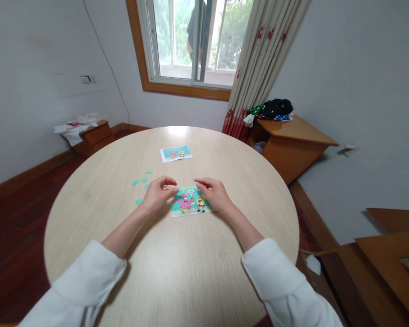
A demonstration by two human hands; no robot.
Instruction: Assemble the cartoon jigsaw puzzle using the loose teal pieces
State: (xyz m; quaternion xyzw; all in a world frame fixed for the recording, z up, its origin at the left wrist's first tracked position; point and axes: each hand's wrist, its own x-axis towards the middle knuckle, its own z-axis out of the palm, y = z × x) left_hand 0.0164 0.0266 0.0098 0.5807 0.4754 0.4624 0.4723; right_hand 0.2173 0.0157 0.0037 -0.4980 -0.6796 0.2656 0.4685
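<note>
A partly put-together jigsaw puzzle (188, 210) with cartoon figures on a turquoise ground lies flat on the round table (177, 272). At its upper left corner is my left hand (158, 194), thumb and fingers curved with a gap between them. My right hand (215, 193) is over the upper right part, its thumb by the puzzle and its fingers apart from the thumb. Neither hand shows a piece in it. Several loose turquoise puzzle pieces (138, 201) are scattered left of my left hand. My hands hide the puzzle's upper corners and right edge.
Beyond the puzzle lies a printed picture sheet (177, 153) with the same figures. A wooden cabinet (286, 145) with dark cloth (276, 109) on it stands at the right, near a curtain (255, 59). At the left is a small drawer unit (97, 136).
</note>
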